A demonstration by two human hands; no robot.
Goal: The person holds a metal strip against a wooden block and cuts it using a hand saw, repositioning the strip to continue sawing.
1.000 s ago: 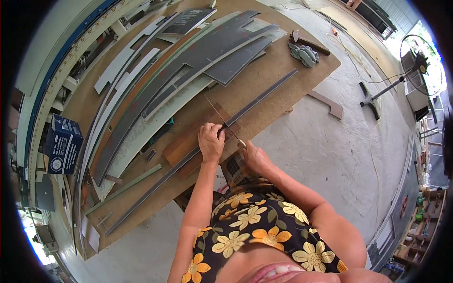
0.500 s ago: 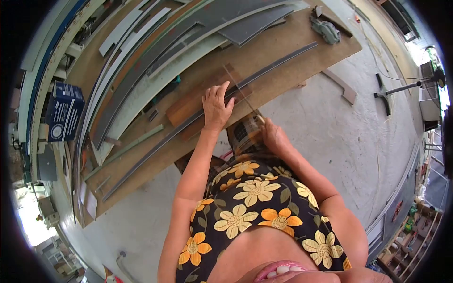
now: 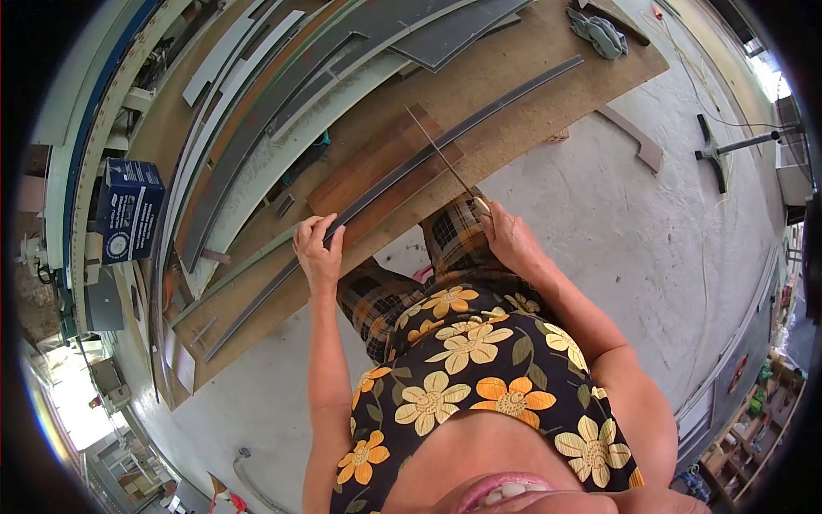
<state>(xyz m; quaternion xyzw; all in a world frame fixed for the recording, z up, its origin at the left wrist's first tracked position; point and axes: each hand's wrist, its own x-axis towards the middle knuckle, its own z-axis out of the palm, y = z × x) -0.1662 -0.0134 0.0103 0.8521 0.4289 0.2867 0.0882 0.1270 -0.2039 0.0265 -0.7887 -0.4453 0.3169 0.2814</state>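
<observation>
A long dark grey strip point(image 3: 479, 118) lies slantwise along the workbench point(image 3: 514, 146), crossing a reddish-brown wooden board point(image 3: 368, 167). My left hand point(image 3: 318, 254) grips the strip left of the board, thumb and fingers closed around it. My right hand point(image 3: 514, 240), at the bench's front edge, is closed on the pale handle of a hand saw point(image 3: 437, 151). The saw's thin brown blade shows nearly edge-on and lies across the strip above the board; its teeth are too small to make out.
Long curved panels point(image 3: 257, 128) are stacked at the back of the bench. Grey gloves point(image 3: 599, 36) lie at its far right corner. A blue box point(image 3: 130, 210) stands on the left. On the concrete floor point(image 3: 616, 248) are an angled brown piece point(image 3: 632, 140) and a black stand point(image 3: 715, 154).
My left hand has moved left and toward me along the strip, from beside the saw, and now closes on it. The saw still crosses the strip in my right hand. The view has shifted slightly.
</observation>
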